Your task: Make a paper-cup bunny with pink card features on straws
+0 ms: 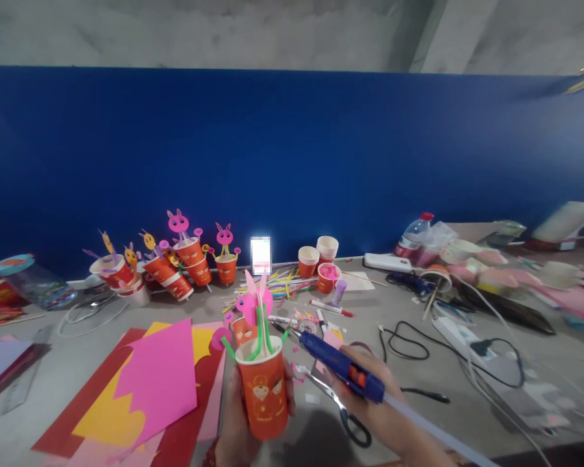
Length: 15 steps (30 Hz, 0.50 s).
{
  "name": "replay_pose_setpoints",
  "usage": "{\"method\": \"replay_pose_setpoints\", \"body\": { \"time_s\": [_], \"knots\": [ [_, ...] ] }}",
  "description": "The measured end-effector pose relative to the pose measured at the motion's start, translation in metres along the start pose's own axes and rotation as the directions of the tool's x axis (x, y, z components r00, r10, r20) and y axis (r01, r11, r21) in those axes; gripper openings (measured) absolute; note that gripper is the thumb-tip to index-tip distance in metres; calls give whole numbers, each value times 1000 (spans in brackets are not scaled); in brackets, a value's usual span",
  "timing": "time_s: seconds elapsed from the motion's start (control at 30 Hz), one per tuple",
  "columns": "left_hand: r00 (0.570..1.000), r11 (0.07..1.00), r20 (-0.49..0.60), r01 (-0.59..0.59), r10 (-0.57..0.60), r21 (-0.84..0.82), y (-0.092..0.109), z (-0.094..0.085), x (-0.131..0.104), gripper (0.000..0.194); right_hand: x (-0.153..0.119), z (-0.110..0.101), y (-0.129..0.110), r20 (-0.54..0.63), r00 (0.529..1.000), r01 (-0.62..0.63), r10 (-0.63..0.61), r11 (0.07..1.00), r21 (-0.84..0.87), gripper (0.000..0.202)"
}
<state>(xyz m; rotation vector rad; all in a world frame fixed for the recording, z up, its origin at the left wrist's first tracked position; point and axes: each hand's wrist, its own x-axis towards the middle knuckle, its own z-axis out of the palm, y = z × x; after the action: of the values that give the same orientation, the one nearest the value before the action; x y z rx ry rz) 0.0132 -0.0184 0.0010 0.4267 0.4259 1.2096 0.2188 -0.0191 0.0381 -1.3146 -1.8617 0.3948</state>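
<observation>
We take this for a craft workshop: a grey table (pixel 92 353) spread with coloured paper (pixel 168 383), scissors (pixel 328 390), a marker (pixel 331 309), a glue gun (pixel 340 366) and a power strip (pixel 460 340), with paper cups topped by animal figures (pixel 226 269) standing at the back. Beyond it we see a plain blue partition (pixel 292 155) and a bare, concrete-like wall (pixel 199 32).

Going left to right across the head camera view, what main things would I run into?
Blue-lidded jar → bright pink paper sheet → held orange cup → blue glue gun → red-capped bottle → white power strip with black plug.
</observation>
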Motion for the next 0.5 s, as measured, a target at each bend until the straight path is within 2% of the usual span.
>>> {"method": "replay_pose_setpoints", "body": {
  "time_s": [0.3,0.5],
  "knots": [
    [999,1000,45,7,-6,-28,-1,-4,0,57,-1,-2,-6,-48,998,37,-37,999,-10,24],
    [999,1000,34,-9,10,-26,0,-3,-2,57,0,-5,-4,5,997,79,-79,997,9,19]
  ]
}}
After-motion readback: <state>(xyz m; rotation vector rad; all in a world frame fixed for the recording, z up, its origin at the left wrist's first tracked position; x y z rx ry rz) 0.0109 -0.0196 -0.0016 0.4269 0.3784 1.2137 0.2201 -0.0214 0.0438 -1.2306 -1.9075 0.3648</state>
